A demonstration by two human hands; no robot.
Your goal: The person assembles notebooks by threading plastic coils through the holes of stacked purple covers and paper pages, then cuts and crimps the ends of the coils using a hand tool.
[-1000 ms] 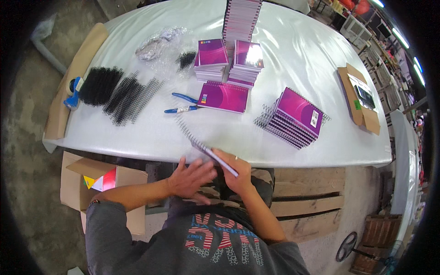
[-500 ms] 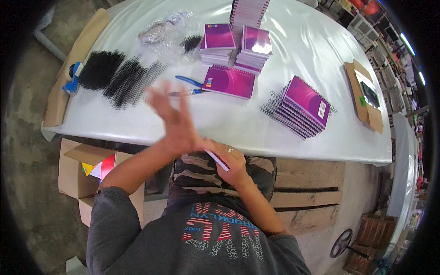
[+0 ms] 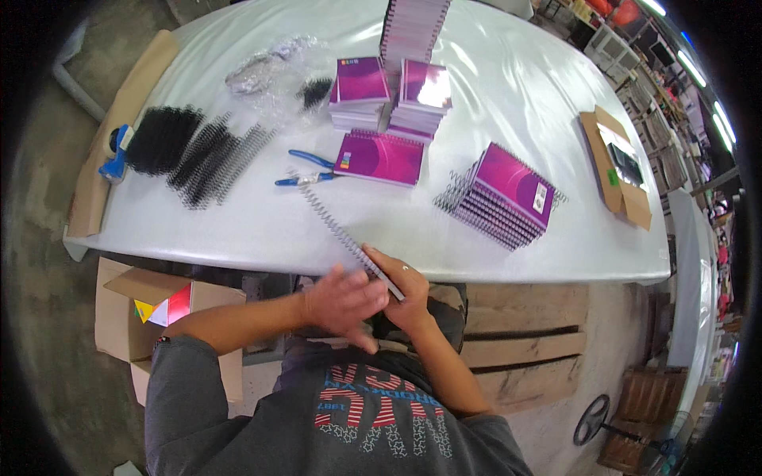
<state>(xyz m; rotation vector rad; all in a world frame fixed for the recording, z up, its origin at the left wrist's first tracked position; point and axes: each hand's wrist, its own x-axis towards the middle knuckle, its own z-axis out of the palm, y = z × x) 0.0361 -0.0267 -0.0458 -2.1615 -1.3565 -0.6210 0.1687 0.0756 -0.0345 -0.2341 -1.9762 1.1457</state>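
Held edge-on in the right hand, low in the frame's centre just below the white tabletop, the thin spiral-bound notebook is brushed by the open left hand; it looks light and bendy, best gripped near the wire coil.

Upper body: grey short-sleeved T-shirt — red, white and patterned lettering across the chest. Right hand — one ring. Forearms bare.

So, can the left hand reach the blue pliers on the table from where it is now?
Probably yes: the left hand is at the table edge, the blue pliers lie ahead, and only the wire spiral lies between.
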